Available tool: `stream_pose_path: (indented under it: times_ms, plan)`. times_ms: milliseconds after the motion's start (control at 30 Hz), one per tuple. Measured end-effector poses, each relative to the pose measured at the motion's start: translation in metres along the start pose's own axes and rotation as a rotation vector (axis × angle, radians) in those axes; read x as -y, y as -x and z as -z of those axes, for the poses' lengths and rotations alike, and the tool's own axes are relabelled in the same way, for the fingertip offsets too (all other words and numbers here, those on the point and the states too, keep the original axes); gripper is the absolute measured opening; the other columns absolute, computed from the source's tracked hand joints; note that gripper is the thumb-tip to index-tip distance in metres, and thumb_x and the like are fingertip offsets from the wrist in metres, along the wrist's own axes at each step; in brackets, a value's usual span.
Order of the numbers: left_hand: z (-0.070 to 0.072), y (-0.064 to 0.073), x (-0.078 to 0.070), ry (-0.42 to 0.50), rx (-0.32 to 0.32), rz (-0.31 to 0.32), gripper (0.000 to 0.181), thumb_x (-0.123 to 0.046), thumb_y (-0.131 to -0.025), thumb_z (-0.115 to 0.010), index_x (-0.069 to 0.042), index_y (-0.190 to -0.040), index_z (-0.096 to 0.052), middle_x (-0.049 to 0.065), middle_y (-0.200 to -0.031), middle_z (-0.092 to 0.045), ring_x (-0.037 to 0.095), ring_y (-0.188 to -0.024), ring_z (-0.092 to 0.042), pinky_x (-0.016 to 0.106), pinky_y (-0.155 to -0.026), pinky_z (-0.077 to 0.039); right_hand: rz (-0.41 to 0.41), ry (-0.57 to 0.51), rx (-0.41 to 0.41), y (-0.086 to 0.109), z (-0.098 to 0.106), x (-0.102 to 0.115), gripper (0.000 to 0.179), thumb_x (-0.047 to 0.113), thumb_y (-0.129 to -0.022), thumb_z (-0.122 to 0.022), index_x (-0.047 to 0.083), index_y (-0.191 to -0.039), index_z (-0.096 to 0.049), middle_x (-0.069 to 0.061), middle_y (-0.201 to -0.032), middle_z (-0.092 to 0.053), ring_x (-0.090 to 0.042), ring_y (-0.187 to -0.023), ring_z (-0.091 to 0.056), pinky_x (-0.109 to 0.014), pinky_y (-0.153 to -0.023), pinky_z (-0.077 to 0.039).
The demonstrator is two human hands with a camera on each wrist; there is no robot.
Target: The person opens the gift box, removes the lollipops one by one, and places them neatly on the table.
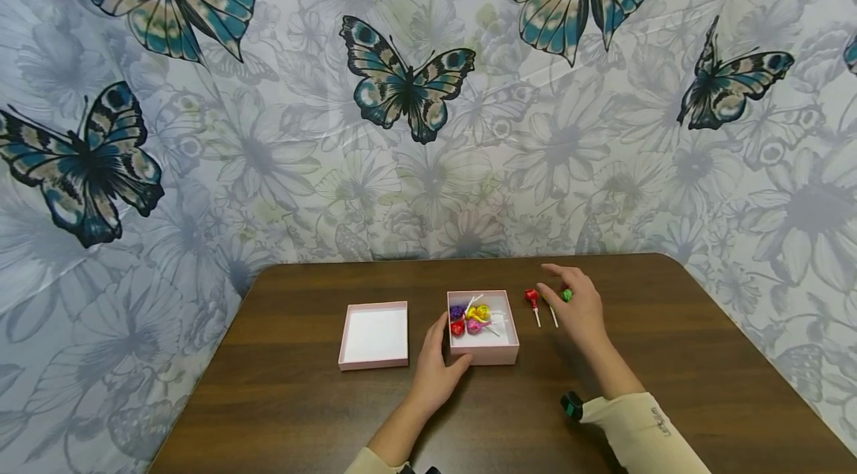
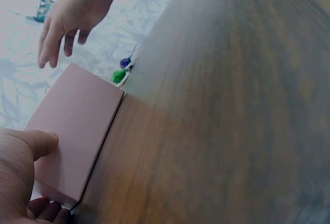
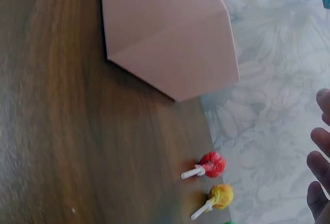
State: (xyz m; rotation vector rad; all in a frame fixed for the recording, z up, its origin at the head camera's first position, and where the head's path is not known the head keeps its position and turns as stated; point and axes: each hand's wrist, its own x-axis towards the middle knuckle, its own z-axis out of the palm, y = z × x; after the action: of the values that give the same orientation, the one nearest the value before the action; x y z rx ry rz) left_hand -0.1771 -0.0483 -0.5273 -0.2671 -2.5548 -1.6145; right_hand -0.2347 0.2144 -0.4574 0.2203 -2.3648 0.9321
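Observation:
A pink box (image 1: 483, 357) with a white inside holds several wrapped lollipops in purple, yellow, red and pink. My left hand (image 1: 434, 373) holds the box at its left front corner, thumb on the front wall and fingers along the left side. To the right of the box, my right hand (image 1: 581, 310) hovers with fingers spread and nothing in them. Beneath and beside it lie a red lollipop (image 3: 212, 164), a yellow lollipop (image 3: 221, 196), a green lollipop (image 2: 118, 76) and a purple lollipop (image 2: 125, 62). In the head view the right hand partly hides these.
A shallow pink lid (image 1: 375, 336), white inside, lies left of the box on the brown wooden table (image 1: 294, 399). Behind the table's far edge hangs a pale floral cloth (image 1: 442, 191) with printed butterflies. The right wrist wears a dark band (image 1: 572, 405).

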Motion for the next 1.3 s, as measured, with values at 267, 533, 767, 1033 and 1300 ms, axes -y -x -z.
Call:
stream_pose_path:
  times_ms: [267, 533, 767, 1033, 1300]
  plan:
    - [0.000, 0.000, -0.001, 0.018, -0.006, 0.004, 0.082, -0.023, -0.083, -0.074, -0.015, -0.151, -0.028, 0.015, -0.150, -0.036, 0.035, -0.139, -0.036, 0.057, -0.112, -0.031, 0.083, -0.060, 0.059, 0.000, -0.007, 0.006, 0.039, 0.014, -0.080, -0.077, 0.013, -0.118, -0.066, -0.002, -0.102, -0.065, -0.020, -0.083, -0.053, -0.027, -0.065, -0.042]
    - [0.000, 0.000, -0.002, 0.017, -0.003, 0.003, 0.082, -0.022, -0.084, -0.073, -0.014, -0.151, -0.028, 0.015, -0.151, -0.036, 0.034, -0.139, -0.036, 0.056, -0.113, -0.031, 0.080, -0.119, 0.165, 0.002, -0.013, 0.016, 0.038, 0.019, -0.082, -0.076, 0.018, -0.118, -0.066, -0.001, -0.100, -0.066, -0.020, -0.085, -0.055, -0.030, -0.069, -0.049]
    - [0.000, 0.000, -0.001, 0.018, 0.003, 0.010, 0.082, -0.023, -0.084, -0.073, -0.014, -0.151, -0.027, 0.015, -0.151, -0.035, 0.035, -0.140, -0.035, 0.056, -0.113, -0.031, 0.087, -0.166, 0.268, 0.001, -0.018, 0.021, 0.036, 0.018, -0.082, -0.076, 0.019, -0.117, -0.067, -0.004, -0.106, -0.067, -0.024, -0.085, -0.056, -0.030, -0.067, -0.049]
    - [0.000, 0.001, 0.000, -0.004, 0.009, 0.005, 0.082, -0.024, -0.084, -0.073, -0.015, -0.151, -0.027, 0.015, -0.151, -0.035, 0.036, -0.139, -0.036, 0.058, -0.111, -0.032, 0.111, -0.165, 0.365, 0.005, -0.029, 0.028, 0.032, 0.018, -0.082, -0.076, 0.016, -0.113, -0.068, -0.007, -0.098, -0.067, -0.016, -0.082, -0.053, -0.026, -0.070, -0.049]
    - [0.000, 0.000, 0.001, -0.001, 0.006, 0.004, 0.081, -0.025, -0.084, -0.073, -0.015, -0.151, -0.027, 0.014, -0.151, -0.035, 0.034, -0.139, -0.036, 0.057, -0.112, -0.032, 0.131, -0.127, 0.387, 0.003, -0.039, 0.039, 0.028, 0.019, -0.082, -0.076, 0.016, -0.109, -0.070, 0.003, -0.103, -0.067, -0.021, -0.085, -0.056, -0.035, -0.071, -0.051]
